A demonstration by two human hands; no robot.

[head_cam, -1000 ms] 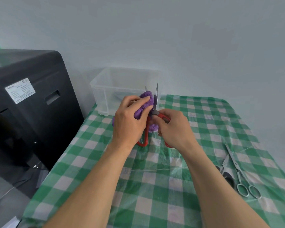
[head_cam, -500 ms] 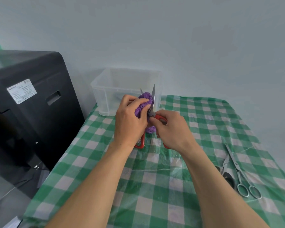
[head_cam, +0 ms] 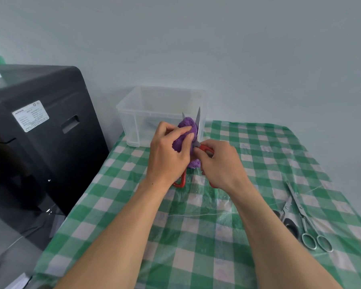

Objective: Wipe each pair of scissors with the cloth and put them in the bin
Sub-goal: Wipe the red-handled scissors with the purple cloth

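Note:
Red-handled scissors stand upright above the table with their blades spread and tips pointing up. My right hand grips one red handle. My left hand holds a bunched purple cloth wrapped round the left blade; only that blade's tip shows above the cloth. A clear plastic bin stands just behind, at the table's far left corner, with something dark lying inside.
All-metal scissors and black-handled scissors lie at the table's right side, partly behind my right forearm. A black machine stands left of the table with the green checked cloth. A pale wall rises behind.
My left hand has slid the purple cloth a little along the left blade, and the scissors have tilted slightly. Both hands keep their hold.

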